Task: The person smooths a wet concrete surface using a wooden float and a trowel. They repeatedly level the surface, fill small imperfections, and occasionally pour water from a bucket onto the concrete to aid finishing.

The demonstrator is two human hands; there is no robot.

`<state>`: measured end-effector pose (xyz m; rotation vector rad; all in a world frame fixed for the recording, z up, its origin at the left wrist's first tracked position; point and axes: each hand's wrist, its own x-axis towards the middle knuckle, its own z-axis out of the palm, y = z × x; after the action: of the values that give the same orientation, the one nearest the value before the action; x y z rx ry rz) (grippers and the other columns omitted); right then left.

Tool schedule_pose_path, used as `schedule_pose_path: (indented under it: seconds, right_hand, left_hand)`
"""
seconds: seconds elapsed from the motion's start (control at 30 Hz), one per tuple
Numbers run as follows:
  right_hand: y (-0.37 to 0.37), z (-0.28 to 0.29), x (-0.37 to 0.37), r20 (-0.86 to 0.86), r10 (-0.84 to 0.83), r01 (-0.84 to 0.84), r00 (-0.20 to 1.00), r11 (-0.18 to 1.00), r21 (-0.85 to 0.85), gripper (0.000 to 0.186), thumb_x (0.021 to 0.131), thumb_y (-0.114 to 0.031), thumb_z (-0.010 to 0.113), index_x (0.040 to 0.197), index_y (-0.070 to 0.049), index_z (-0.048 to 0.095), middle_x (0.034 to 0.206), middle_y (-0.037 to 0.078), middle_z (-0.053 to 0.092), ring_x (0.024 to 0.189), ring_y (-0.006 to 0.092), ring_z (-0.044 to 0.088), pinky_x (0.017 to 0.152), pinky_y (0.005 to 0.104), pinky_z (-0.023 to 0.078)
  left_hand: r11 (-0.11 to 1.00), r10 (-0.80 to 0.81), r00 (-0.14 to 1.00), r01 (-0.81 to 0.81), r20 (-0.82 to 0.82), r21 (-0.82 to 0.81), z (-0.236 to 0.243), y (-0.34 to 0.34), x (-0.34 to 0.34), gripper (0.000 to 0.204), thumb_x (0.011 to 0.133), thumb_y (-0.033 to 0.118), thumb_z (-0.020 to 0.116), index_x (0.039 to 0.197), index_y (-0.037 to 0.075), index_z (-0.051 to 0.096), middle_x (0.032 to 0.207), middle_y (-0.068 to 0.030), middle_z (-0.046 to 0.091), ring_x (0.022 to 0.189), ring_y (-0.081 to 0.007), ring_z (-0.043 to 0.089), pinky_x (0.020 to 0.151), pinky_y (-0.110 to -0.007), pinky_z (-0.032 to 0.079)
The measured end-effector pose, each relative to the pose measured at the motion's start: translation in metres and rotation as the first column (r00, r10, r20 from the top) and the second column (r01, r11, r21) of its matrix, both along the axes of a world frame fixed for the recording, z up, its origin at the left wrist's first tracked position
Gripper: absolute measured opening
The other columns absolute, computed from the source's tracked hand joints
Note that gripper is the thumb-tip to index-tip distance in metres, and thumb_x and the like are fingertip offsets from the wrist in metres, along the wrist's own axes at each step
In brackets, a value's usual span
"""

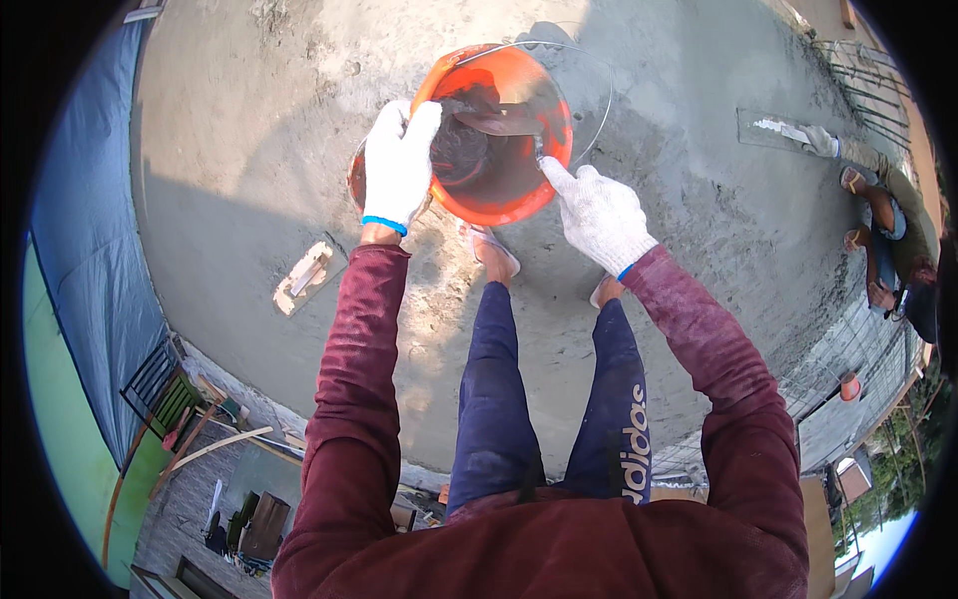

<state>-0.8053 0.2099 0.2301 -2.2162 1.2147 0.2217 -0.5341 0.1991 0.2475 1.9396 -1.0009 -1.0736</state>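
Closed around the trowel's [499, 124] handle with the right hand [604, 215]; clamped on the bucket's [521, 212] left rim with the left hand [397, 165]. Inside the bucket, blade running lengthwise leftward from the right hand. Below-left of the left hand, a cream float [307, 273]; rightward of the right hand, grey floor [699, 225], then a co-worker's float [763, 130], well apart.

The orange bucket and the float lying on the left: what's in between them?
In the head view, the white-gloved left hand, at its blue cuff, comes between the orange bucket and the float; then some grey floor.
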Motion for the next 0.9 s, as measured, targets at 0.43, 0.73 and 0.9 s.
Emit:
schedule_pose_path:
  seconds: [0.43,0.73,0.9]
  right_hand:
    - [0.008,0.023,-0.037,-0.012,0.047,-0.047,0.999,0.998,0.035,0.055,0.092,-0.012,0.058,0.147,-0.017,0.051,0.100,0.016,0.065,0.084,0.0322,0.072,0.069,0.0460,0.059]
    - [-0.029,0.008,-0.033,-0.073,-0.028,0.023,0.997,0.997,-0.071,0.060,0.091,-0.012,0.060,0.149,-0.017,0.049,0.100,0.018,0.065,0.082,0.0330,0.072,0.068,0.0454,0.059]
    - [-0.023,0.002,-0.036,-0.024,-0.185,0.185,0.982,0.945,0.271,0.053,0.091,-0.015,0.058,0.144,-0.012,0.057,0.109,0.018,0.073,0.097,0.0355,0.073,0.083,0.0448,0.058]
  left_hand:
    - [0.987,-0.152,0.987,0.154,0.053,-0.053,0.004,-0.023,-0.026,0.028,0.099,0.029,0.070,0.093,0.002,0.063,0.075,0.0033,0.048,0.069,-0.0072,0.042,0.061,-0.028,0.039]
    - [0.963,-0.263,0.961,0.267,0.082,-0.039,0.000,-0.026,-0.042,0.031,0.097,0.032,0.071,0.090,0.004,0.063,0.070,-0.0017,0.047,0.064,-0.0115,0.044,0.060,-0.032,0.042]
    - [0.901,-0.381,0.904,0.410,0.193,-0.139,-0.008,-0.026,-0.042,0.033,0.094,0.035,0.072,0.095,0.003,0.066,0.080,-0.0097,0.057,0.071,-0.0215,0.055,0.067,-0.036,0.048]
